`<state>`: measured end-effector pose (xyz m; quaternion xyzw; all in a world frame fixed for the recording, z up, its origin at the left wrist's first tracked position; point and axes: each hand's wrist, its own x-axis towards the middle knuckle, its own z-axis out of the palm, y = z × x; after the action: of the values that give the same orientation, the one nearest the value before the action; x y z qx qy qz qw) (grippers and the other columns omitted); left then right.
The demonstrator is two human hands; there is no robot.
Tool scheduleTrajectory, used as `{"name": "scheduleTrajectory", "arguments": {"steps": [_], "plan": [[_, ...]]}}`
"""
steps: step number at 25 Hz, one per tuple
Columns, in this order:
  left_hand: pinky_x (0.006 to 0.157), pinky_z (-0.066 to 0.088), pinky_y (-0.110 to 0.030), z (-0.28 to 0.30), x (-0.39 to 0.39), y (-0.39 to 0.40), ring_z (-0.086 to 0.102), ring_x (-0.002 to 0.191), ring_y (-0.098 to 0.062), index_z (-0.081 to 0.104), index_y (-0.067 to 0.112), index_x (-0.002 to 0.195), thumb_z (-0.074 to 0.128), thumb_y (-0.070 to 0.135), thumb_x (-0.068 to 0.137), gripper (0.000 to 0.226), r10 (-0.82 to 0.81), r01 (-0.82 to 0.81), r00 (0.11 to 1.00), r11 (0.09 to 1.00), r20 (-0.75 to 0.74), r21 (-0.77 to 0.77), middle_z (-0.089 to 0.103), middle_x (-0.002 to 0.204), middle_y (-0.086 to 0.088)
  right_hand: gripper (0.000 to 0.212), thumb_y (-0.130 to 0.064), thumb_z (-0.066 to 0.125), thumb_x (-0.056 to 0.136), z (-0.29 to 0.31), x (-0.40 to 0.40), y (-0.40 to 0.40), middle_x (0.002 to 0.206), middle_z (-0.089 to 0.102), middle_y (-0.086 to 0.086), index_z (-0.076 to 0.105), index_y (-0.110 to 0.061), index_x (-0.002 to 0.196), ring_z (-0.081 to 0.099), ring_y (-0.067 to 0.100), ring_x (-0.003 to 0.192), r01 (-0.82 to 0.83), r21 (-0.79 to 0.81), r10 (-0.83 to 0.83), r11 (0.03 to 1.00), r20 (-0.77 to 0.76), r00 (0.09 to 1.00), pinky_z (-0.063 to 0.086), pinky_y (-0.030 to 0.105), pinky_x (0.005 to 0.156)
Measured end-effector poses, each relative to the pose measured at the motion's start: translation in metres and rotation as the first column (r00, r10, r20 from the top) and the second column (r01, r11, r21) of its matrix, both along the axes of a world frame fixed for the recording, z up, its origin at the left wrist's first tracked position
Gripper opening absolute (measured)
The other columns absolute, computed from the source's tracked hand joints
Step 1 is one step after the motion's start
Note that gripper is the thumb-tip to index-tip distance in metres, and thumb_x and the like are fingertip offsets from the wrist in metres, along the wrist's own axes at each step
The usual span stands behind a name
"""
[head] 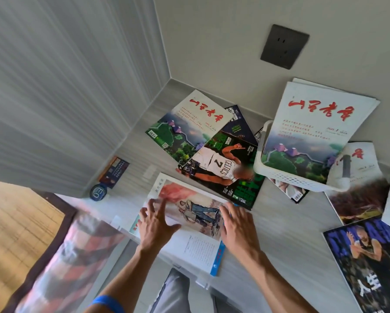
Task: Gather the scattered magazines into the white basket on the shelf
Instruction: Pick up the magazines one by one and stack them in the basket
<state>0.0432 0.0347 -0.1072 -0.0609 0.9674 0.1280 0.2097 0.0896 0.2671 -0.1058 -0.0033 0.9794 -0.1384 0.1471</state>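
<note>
A white perforated basket (286, 177) stands on the grey shelf (286, 240), with a white magazine with red script (314, 132) leaning upright in it. At the shelf's front edge lies a magazine with a painted cover (196, 224). My left hand (155, 222) rests flat on its left side with fingers spread, and my right hand (237, 224) presses on its right edge. A green basketball magazine (225, 168), another white one (187, 127) and a dark one (237, 123) overlap behind it. More magazines lie to the right (359, 190), including a blue one (370, 263).
A dark wall socket (284, 46) sits above the shelf. A small card (115, 171) and a round blue badge (98, 192) lie at the shelf's left end by the wall corner. Below left are a wooden floor (13, 222) and patterned fabric (76, 256).
</note>
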Motion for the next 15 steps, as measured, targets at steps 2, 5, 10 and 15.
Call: {"name": "scheduleTrajectory", "arguments": {"steps": [2,5,10,15], "plan": [[0.101,0.045,-0.047,-0.001,0.015,-0.003,0.026,0.135,-0.03,0.033,0.036,0.147,0.072,0.052,0.076,0.083,-0.116,0.116,0.993,0.993,0.004,-0.001,0.023,0.154,-0.006,0.068,-0.035,0.065,0.087,0.001,-0.018,-0.009,0.143,0.043,0.006,0.032,-0.016,0.143,0.045,0.025,0.126,0.014,0.003,-0.014,1.0,0.08,0.997,0.044,0.042,0.103],[0.096,0.049,-0.035,-0.004,0.028,0.003,0.032,0.13,-0.022,0.043,0.036,0.142,0.07,0.041,0.081,0.067,-0.151,0.152,0.988,0.988,-0.027,0.033,0.031,0.15,-0.003,0.083,-0.045,0.071,0.081,-0.002,-0.023,-0.02,0.141,0.04,0.009,0.028,-0.015,0.145,0.047,0.025,0.122,0.071,0.023,-0.073,0.997,0.107,0.992,0.047,0.041,0.099],[0.074,0.039,-0.02,-0.003,0.021,0.008,0.036,0.114,-0.018,0.059,0.031,0.127,0.067,0.027,0.082,0.046,-0.077,0.082,0.996,0.989,-0.047,0.122,0.045,0.134,-0.002,0.074,-0.044,0.08,0.07,-0.008,-0.031,-0.011,0.124,0.057,0.005,0.044,-0.014,0.128,0.057,0.024,0.106,0.137,0.022,-0.139,0.99,0.124,0.983,0.049,0.035,0.086],[0.081,0.053,-0.037,0.034,0.008,0.03,0.064,0.092,-0.018,0.069,0.022,0.1,0.064,0.055,0.079,0.04,0.115,-0.158,0.986,0.865,0.119,0.476,0.07,0.107,-0.003,0.015,-0.017,0.068,0.074,0.024,-0.023,-0.016,0.073,0.064,-0.005,0.055,-0.023,0.071,0.061,0.014,0.065,0.301,-0.359,-0.15,0.884,0.393,0.907,0.049,0.035,0.056]]}}
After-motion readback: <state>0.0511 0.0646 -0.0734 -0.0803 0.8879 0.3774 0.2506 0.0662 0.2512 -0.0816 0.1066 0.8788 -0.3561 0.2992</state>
